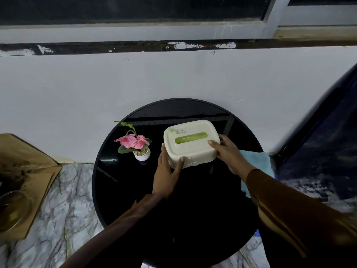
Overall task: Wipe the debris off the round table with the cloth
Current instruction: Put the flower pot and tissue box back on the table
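Both hands hold the cream box [190, 143] on the black round tabletop [193, 209]. The left hand [166, 174] grips its near corner; the right hand [229, 153] grips its right end. The blue cloth [257, 163] lies right of the box, maybe hanging off the edge. A little flower pot [142, 154] stands left of the box.

A cream tissue box [190, 143] with a green slot in its lid is seen as the landmark. Just to its left a small white pot [142, 155] is set upright, carrying pink artificial flowers [133, 142]. Behind the box a pale wall [77, 89] is seen, topped by a dark ledge [135, 46]. Far to its left brown cardboard [25, 167] is laid on the marble-patterned floor [65, 200]. To the box's right a dark blue surface [328, 151] is seen.
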`<state>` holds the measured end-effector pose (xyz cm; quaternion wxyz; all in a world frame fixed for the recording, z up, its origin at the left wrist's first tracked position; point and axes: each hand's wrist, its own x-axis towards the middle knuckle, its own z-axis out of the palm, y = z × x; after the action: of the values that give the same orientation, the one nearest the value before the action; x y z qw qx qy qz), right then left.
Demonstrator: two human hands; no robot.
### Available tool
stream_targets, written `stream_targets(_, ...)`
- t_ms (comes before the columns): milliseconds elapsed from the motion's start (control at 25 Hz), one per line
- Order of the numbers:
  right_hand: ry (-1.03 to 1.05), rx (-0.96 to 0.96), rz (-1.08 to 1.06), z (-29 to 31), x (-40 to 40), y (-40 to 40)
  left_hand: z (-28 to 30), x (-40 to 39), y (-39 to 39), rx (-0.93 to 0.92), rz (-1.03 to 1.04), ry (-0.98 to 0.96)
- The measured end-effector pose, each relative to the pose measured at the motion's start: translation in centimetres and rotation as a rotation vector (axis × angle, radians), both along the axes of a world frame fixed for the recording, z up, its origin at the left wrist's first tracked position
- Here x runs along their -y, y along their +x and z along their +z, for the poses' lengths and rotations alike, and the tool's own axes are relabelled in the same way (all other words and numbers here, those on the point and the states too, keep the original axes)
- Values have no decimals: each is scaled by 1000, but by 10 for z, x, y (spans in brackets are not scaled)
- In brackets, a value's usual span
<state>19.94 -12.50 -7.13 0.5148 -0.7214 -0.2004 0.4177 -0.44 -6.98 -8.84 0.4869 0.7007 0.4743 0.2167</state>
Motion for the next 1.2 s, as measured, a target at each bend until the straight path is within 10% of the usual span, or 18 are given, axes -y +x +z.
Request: stream_targets(1200,-121,38,-27,4,6,-10,0,-25,1,88,-32,-149)
